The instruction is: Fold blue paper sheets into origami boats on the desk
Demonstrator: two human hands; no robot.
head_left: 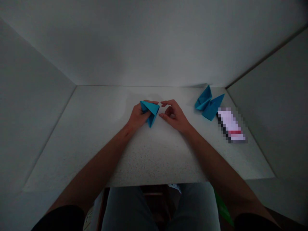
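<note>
Three walls border your pale table [163, 170] in the head view: the back wall [144, 41] along its far edge, the left wall [29, 96] and the right wall [276, 89] along its sides. The near edge runs just in front of your thighs [125, 208], with both your forearms reaching in over it. To your left, a wide stretch of tabletop lies between your arm and the wall; on your right the room is narrower.

Near the middle, toward the back, your left hand [137, 116] holds a folded blue paper [151, 106], with your thumb tucked among its flaps and one point hanging downward. Your right hand [178, 119] is just beside it, apart from the paper, its thumb and forefinger a narrow gap apart and its other fingers curled.

Off to the right, near the back corner, two more blue folds stand close together, an upright piece [204, 98] and a flatter piece [213, 108]; you cannot tell whether they are joined. Just nearer you lies a pixelated rectangle [232, 125], too blurred to identify. These take up the space beyond your right hand. Below the table, something green [223, 210] shows beside your right thigh.
</note>
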